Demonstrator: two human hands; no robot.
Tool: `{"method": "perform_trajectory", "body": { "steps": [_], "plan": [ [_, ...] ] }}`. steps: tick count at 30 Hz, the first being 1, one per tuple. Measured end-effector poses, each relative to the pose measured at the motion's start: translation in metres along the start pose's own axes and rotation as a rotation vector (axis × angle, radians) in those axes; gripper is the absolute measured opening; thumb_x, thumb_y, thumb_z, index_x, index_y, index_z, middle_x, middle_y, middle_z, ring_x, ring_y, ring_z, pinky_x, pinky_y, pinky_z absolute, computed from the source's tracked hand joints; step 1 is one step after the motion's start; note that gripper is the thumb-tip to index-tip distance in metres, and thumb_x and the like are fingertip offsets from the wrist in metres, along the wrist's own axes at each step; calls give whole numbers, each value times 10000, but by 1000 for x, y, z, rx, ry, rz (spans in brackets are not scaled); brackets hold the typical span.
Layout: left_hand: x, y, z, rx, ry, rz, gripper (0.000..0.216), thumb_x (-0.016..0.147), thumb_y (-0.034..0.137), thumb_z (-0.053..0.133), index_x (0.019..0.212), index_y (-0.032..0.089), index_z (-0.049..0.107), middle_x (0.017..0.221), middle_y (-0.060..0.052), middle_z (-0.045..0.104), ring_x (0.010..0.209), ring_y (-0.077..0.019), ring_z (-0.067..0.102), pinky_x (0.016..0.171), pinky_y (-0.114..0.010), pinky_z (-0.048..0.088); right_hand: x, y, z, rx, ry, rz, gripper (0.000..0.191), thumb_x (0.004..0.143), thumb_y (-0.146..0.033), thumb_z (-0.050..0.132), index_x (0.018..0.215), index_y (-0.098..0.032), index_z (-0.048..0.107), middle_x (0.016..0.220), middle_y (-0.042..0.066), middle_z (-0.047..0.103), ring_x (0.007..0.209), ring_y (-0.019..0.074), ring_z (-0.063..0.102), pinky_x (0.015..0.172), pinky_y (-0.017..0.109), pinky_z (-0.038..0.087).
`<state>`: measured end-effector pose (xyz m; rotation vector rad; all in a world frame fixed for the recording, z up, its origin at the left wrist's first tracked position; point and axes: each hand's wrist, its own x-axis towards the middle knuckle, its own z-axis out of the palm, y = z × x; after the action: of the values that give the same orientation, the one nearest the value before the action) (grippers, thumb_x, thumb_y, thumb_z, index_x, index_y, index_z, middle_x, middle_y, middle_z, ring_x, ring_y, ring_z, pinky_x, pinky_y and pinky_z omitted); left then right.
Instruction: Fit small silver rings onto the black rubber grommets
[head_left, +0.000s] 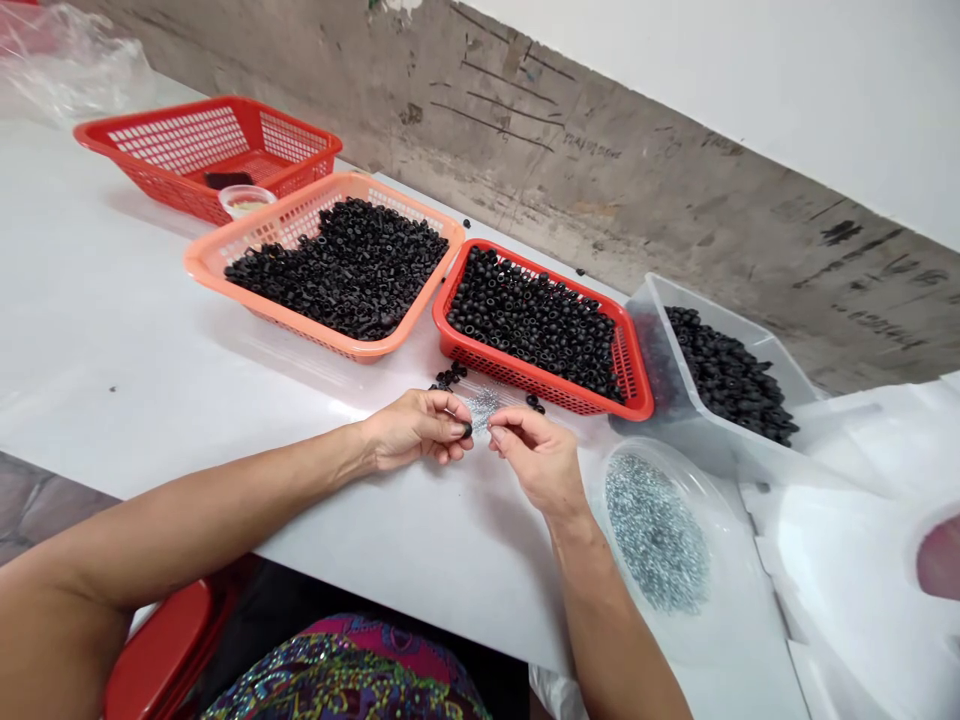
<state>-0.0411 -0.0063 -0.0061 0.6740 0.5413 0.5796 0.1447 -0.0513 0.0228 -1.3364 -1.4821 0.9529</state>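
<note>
A small black ring (467,430) is being pinched right now between the thumb and fingertips of the left hand (416,430), just above the white table (112,300). The right hand (534,460) is brought in close beside it, thumb and forefinger pressed together at the tips; whatever may be held there is too small to be made out. Directly beyond the hands, a clear sachet of silvery bits (481,405) is seen on the table, with loose black rings (448,376) just to its left. Heaped black rings are held in an orange basket (196,258) and, to its right, a red basket (442,310), the two set almost touching. Further right, more black pieces are piled in a clear plastic tub (652,300), while small silver pieces are spread in a clear oval dish (637,450) near the right hand. At far left, a second red basket (296,135) is seen with a small cup (244,200) at its rim.
</note>
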Motion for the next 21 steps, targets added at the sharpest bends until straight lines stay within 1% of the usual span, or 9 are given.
{"method": "perform_trajectory", "body": {
  "steps": [3,5,7,9,11,15,18,21],
  "plan": [
    [0,-1,1,53,14,24,298,657,211,802,843,106,594,721,-70,675,573,-139,627,533,-241,445,0,3,2,15,-11,21,95,755,-230,619,823,-187,670,684,3,639,557,109,558,545,260,470],
    [0,-2,2,53,30,63,283,638,204,812,807,100,611,683,-35,644,561,-112,594,543,-233,427,0,4,2,33,-19,49,100,750,-242,629,825,-186,665,655,-2,627,557,115,558,542,263,466],
    [1,-2,2,29,37,95,288,626,177,812,844,100,640,649,-2,611,534,-80,544,530,-215,390,0,6,2,45,-26,62,103,746,-249,638,823,-185,664,635,-7,615,556,118,555,540,265,460],
    [0,-1,3,5,31,86,330,634,155,798,929,103,661,642,6,603,519,-67,518,517,-205,363,1,7,2,51,-23,66,104,747,-256,644,821,-186,666,630,-9,610,557,118,552,537,263,454],
    [0,0,3,-9,26,55,334,653,137,780,962,86,666,655,-12,619,541,-77,547,538,-207,386,2,9,2,55,-16,67,104,746,-261,650,819,-188,667,635,-10,610,557,116,549,534,261,450],
    [0,0,1,-54,21,14,251,687,128,760,899,72,639,735,-83,677,638,-134,642,611,-240,470,2,9,2,53,2,68,105,733,-262,671,811,-192,665,644,-11,611,559,114,540,539,261,450],
    [1,-1,1,-76,11,14,257,693,135,764,885,85,600,774,-113,698,658,-158,669,606,-251,499,1,6,2,40,16,60,93,725,-256,678,793,-194,664,648,-13,612,557,108,529,542,258,450],
    [1,-3,2,-49,-2,20,278,688,151,773,885,85,587,760,-113,702,641,-160,673,589,-249,512,0,2,4,40,-20,61,66,722,-239,662,770,-194,661,632,-16,615,544,106,529,540,256,453]
  ]
}}
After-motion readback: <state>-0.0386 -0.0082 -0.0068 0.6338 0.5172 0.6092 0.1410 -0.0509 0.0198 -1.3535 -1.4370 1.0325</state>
